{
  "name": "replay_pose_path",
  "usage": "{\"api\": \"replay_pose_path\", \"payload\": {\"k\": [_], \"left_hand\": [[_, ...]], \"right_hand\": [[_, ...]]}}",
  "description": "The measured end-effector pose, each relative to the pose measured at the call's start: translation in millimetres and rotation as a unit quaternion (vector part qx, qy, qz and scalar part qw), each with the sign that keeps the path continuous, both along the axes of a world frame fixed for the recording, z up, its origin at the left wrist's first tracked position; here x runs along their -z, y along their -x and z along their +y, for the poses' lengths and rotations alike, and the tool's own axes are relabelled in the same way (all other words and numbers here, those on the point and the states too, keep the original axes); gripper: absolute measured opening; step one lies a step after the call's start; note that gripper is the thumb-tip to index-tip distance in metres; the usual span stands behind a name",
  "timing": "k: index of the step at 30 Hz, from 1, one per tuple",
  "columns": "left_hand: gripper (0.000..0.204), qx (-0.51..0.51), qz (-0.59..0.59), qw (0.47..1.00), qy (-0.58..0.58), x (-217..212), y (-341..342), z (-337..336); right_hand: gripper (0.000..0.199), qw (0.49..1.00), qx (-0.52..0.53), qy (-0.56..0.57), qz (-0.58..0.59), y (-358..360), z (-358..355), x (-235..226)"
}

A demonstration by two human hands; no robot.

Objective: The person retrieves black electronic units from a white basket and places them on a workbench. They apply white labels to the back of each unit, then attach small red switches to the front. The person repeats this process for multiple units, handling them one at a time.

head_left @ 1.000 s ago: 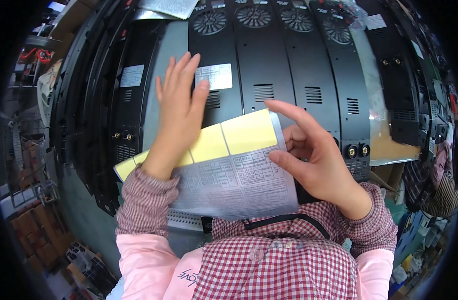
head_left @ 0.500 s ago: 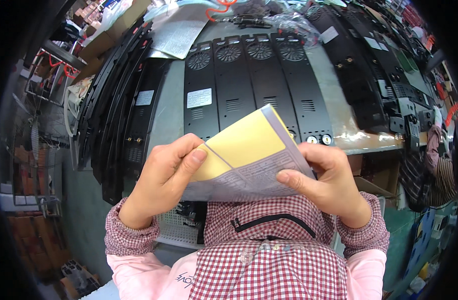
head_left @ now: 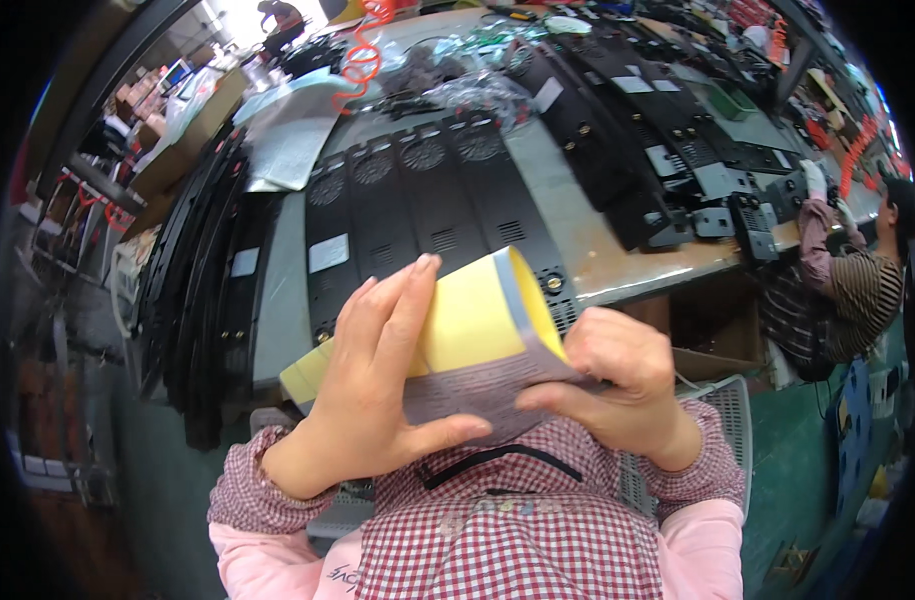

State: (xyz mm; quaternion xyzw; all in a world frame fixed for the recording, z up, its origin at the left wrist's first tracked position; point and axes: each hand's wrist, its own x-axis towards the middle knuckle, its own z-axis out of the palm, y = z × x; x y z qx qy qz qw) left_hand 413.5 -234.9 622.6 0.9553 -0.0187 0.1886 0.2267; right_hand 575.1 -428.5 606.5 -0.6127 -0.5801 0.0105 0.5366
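A yellow and grey printed sheet (head_left: 468,315), perhaps labels, is held in front of my apron and bows into a curve along its right edge. My left hand (head_left: 368,380) lies across its left part, fingers stretched out and thumb apart, covering some of the yellow. At the right edge, my right hand (head_left: 623,380) pinches the sheet between thumb and curled fingers. Just beyond the sheet, several long black panels (head_left: 393,208) with round fan grilles and slots lie side by side on the worktable. One carries a white label (head_left: 329,253).
A stack of black panels (head_left: 193,290) stands to the left. More black parts (head_left: 618,150) lie at the right, with a cardboard box (head_left: 713,330) below the table edge. A co-worker (head_left: 838,270) in gloves is at the far right. An orange coiled hose (head_left: 363,65) hangs behind.
The view has swung, bringing the co-worker further in. My left hand has gone from pinching the sheet to lying spread over it. The sheet now curves more at its right end.
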Motion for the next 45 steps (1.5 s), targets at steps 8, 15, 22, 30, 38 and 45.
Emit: {"api": "replay_pose_path", "payload": {"k": [8, 15, 22, 30, 38, 45], "left_hand": [[0.09, 0.034, -0.011, 0.999, -0.007, -3, -11, -17], [0.071, 0.031, 0.0, 0.999, -0.018, -15, -12, -14], [0.045, 0.129, 0.071, 0.988, 0.042, -23, -21, -20], [0.047, 0.104, 0.054, 0.991, 0.06, -14, -14, -3], [0.039, 0.094, 0.145, 0.978, 0.117, -14, -15, -2], [0.079, -0.018, 0.024, 0.999, 0.019, -7, 13, 33]], "right_hand": [[0.036, 0.998, 0.058, 0.007, -0.006, 1, -13, 9], [0.076, 0.969, 0.222, -0.038, -0.103, -6, -18, -12], [0.03, 0.988, -0.009, -0.099, -0.12, 5, -1, -14], [0.015, 0.998, 0.045, -0.043, -0.016, -5, -18, -14], [0.026, 0.999, 0.007, -0.04, -0.003, -4, -18, -15], [0.019, 0.993, 0.089, -0.077, -0.035, -15, -41, -25]]}}
